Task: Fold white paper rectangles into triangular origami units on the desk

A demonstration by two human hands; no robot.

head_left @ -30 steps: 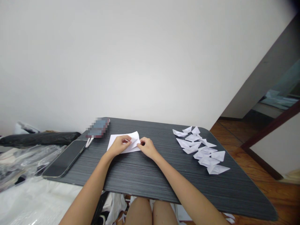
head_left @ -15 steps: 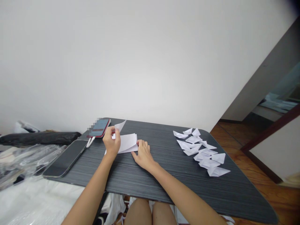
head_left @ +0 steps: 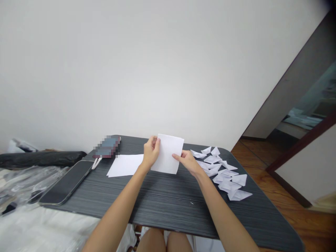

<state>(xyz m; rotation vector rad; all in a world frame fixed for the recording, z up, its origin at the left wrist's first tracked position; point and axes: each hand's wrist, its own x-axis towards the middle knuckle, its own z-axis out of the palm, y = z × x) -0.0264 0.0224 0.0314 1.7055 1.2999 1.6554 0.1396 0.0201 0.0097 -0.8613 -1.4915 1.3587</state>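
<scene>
A white sheet of paper (head_left: 168, 154) is held up above the dark table between my two hands. My left hand (head_left: 151, 151) pinches its left edge, fingers curled behind it. On the right edge, my right hand (head_left: 187, 160) grips with the thumb across the front and the other fingers behind. More white paper (head_left: 124, 165) lies flat on the table to the left, partly covered by my left forearm. Several folded paper boats (head_left: 223, 175) sit in a cluster to the right of my right hand.
The dark table (head_left: 168, 206) stands against a white wall. At its left lie a large phone (head_left: 67, 183) and a second phone (head_left: 107, 147), blurred, with a white cable (head_left: 96, 163). Plastic-wrapped things (head_left: 42, 178) are piled beyond the left edge.
A sheet has been lifted from the papers on the left and moved right. Both hands now hold it upright; before, my right hand rested by the papers on the table.
</scene>
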